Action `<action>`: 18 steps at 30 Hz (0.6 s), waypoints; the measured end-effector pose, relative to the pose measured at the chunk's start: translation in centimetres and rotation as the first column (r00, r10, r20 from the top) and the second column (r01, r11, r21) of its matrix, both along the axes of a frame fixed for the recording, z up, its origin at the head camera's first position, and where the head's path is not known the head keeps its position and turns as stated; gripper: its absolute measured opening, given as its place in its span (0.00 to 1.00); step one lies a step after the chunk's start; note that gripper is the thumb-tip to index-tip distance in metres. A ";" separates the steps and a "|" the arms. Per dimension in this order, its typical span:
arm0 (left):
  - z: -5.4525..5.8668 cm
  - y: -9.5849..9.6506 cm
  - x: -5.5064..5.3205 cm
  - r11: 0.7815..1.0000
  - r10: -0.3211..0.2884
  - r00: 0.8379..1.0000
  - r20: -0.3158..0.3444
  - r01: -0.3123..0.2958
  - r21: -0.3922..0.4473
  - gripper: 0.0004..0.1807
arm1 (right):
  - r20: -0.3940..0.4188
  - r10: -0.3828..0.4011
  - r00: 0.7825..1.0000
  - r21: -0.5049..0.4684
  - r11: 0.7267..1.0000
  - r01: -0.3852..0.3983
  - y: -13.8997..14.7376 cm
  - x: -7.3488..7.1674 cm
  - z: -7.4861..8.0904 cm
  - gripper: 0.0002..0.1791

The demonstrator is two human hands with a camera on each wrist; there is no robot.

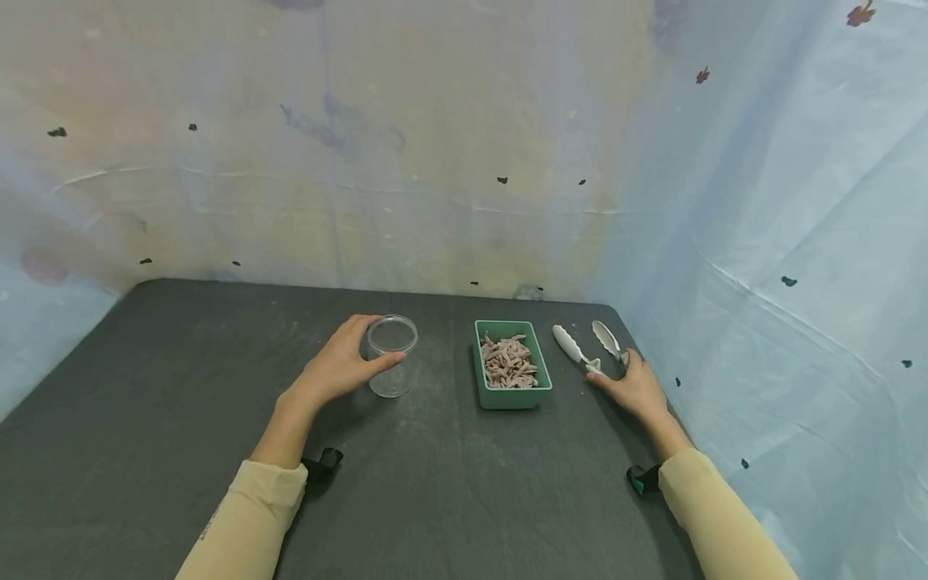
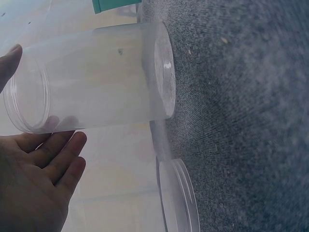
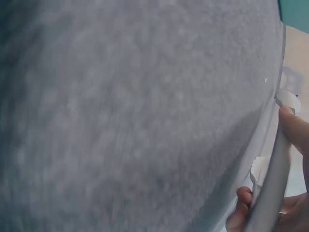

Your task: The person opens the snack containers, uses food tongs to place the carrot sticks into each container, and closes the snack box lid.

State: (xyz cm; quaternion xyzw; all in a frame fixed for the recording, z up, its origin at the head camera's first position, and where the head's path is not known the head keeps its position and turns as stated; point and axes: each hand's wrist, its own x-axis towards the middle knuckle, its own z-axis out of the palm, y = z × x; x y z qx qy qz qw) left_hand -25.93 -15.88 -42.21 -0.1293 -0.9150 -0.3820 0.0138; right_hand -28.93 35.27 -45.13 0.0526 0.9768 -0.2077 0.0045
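Observation:
My left hand holds a clear plastic jar near its open rim, thumb on one side and fingers on the other. The jar stands upright with its base at the dark table, and no contents show through its wall. On the right, my right hand grips a pair of tongs with pale scalloped tips spread apart, pointing away from me. Thumb and fingers close round a pale arm of the tongs in the right wrist view. Between both hands sits a green rectangular container of greyish-pink strips.
A clear round-rimmed piece lies beside the jar in the left wrist view; the head view hides it behind my left hand. The dark table ends at patterned sheeting behind and on the right, close to my right hand.

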 end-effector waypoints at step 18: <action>0.0 0.0 0.0 1.000 -0.001 1.000 0.002 0.001 -0.010 0.54 | -0.167 0.072 0.983 -0.101 0.991 -0.090 1.1 2.0 2.3 0.38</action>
